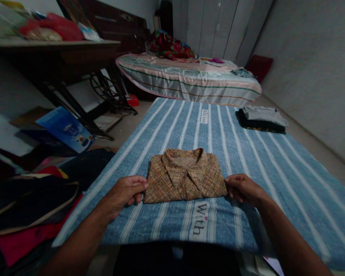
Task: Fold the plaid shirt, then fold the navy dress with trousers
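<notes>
A brown checked shirt [186,180] lies folded into a flat rectangle, its collar facing up and pointing away from me. My left hand [130,190] pinches the shirt's left edge between thumb and fingers. On the opposite side, my right hand [243,188] pinches the right edge in the same way. The shirt rests on a blue-and-white striped cloth [149,134] that covers the table, just above the printed word "With".
At the table's far right sits a stack of folded clothes [261,119]. A bed [186,80] stands beyond. To the left are a sewing machine table [60,46], a blue box [66,128] and a heap of clothes [31,207].
</notes>
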